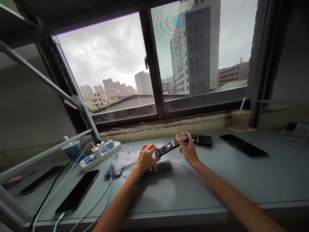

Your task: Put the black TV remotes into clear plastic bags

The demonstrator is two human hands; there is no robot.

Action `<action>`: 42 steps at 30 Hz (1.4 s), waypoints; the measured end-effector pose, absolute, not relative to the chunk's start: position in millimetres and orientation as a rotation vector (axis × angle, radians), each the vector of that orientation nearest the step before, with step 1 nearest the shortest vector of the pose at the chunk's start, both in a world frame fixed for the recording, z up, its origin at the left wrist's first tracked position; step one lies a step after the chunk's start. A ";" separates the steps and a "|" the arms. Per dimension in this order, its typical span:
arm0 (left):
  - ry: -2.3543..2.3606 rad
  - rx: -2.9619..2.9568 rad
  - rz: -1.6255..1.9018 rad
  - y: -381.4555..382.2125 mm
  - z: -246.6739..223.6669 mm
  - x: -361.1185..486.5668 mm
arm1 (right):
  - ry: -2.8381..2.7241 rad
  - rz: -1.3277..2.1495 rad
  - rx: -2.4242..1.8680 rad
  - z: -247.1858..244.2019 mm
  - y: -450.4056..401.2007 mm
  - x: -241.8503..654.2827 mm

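Observation:
A black remote control point(171, 146) with white and grey buttons is held tilted above the table between both hands. My left hand point(146, 157) is closed around its lower left end, where some clear plastic point(157, 154) shows at the fingertips. At the upper right end, my right hand point(188, 149) grips the remote between thumb and fingers. Beneath them a second dark remote point(161, 167) lies on the table, seemingly in clear plastic wrap. Another black remote point(203, 140) rests just behind my right hand.
On the left are a white power strip point(100, 156) with chargers, several cables, a phone point(78, 191), another dark phone point(42, 179) and a blue cup point(72, 150). A black tablet-like device point(243, 145) and a drink cup with a straw point(241, 120) stand right. Clear plastic film point(131, 158) lies behind my left hand.

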State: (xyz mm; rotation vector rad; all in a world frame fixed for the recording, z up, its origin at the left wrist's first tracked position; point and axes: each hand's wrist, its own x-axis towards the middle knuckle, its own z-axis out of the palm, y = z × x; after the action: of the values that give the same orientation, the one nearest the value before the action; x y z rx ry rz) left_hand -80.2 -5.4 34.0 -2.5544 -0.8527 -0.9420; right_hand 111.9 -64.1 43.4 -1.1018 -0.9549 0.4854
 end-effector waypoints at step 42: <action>-0.915 -2.377 -1.036 -14.4 41.6 -77.0 | -1.500 1.038 -0.920 40.2 -73.6 91.4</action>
State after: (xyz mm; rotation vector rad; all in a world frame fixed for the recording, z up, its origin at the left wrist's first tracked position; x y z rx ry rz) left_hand -77.0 -14.4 41.6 -2.3774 -0.9152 -1.0363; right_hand 91.4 -73.6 40.2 -0.9196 -1.4999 1.0378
